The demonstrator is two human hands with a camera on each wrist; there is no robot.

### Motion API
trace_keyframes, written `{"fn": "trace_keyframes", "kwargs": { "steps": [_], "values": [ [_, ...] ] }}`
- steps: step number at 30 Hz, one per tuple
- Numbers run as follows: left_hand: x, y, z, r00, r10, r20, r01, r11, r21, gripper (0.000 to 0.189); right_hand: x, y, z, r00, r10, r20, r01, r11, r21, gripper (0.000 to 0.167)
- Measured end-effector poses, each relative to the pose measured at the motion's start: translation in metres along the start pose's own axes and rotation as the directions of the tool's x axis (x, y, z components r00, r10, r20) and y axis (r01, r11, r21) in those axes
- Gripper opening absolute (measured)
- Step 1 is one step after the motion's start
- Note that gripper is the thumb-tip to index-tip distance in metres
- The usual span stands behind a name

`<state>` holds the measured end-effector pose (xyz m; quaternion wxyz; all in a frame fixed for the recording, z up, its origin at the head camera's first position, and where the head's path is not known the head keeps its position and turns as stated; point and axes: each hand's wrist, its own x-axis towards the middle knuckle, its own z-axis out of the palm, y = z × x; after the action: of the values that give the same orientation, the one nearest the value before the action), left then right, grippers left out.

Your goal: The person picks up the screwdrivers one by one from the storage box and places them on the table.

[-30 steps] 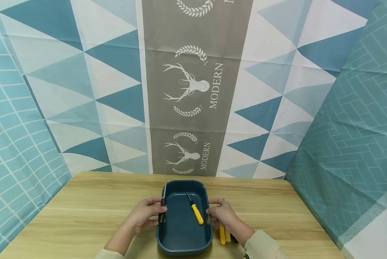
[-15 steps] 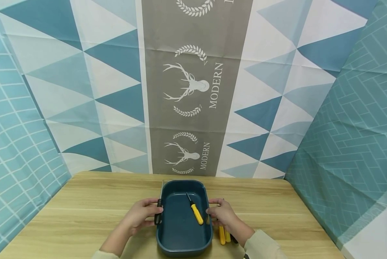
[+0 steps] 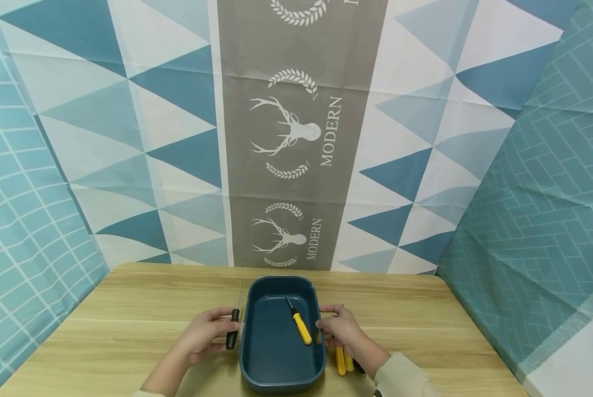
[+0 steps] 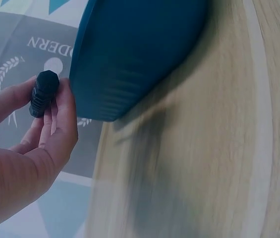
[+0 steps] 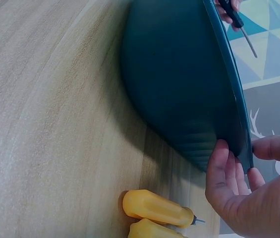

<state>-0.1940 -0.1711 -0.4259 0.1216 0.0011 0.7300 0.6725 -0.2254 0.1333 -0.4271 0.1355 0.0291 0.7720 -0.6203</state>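
A dark blue rectangular bin (image 3: 281, 364) stands on the wooden table, and inside it lies a screwdriver with a yellow handle (image 3: 302, 328). Just left of the bin, my left hand (image 3: 210, 332) pinches a black-handled screwdriver (image 3: 233, 331) between thumb and fingers, its metal shaft pointing away from me. In the left wrist view, the butt of that black handle (image 4: 47, 83) faces the camera, beside the bin's outer wall (image 4: 125, 59). On the other side, my right hand (image 3: 342, 328) grips the bin's right rim, thumb over the edge and fingers against the outside wall (image 5: 179, 89).
Several more screwdrivers lie on the table (image 3: 142, 309) right of the bin, partly hidden under my right hand and forearm. Two have yellow handles (image 5: 157, 207), and a dark end shows beside them. A patterned cloth (image 3: 296, 165) hangs behind the table's far edge.
My left hand has carried the black-handled screwdriver leftward, from over the bin's left rim to outside it. The right hand, the bin and the yellow screwdriver inside have stayed put.
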Motion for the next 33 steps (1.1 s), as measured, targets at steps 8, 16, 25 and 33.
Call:
{"fn": "trace_keyframes", "kwargs": {
  "steps": [8, 16, 25, 33],
  "values": [
    [-0.003, -0.004, -0.012, 1.000, -0.005, 0.004, 0.005, 1.000, 0.016, 0.063, 0.001, 0.001, 0.000, 1.000, -0.007, 0.001, 0.007, 1.000, -0.002, 0.048],
    [-0.007, -0.007, -0.022, 0.999, -0.039, -0.015, 0.039, 0.999, 0.021, 0.066, 0.000, 0.000, 0.000, 1.000, -0.004, 0.000, 0.004, 1.000, -0.001, 0.048],
    [-0.012, -0.011, -0.035, 0.998, -0.058, -0.019, 0.058, 0.998, 0.029, 0.069, 0.000, 0.000, 0.000, 1.000, 0.002, 0.000, -0.002, 1.000, -0.002, 0.048],
    [-0.014, -0.014, -0.047, 0.998, -0.066, -0.016, 0.067, 0.997, 0.042, 0.069, 0.000, 0.000, 0.000, 1.000, -0.003, -0.002, 0.003, 1.000, -0.006, 0.048]
  ]
}}
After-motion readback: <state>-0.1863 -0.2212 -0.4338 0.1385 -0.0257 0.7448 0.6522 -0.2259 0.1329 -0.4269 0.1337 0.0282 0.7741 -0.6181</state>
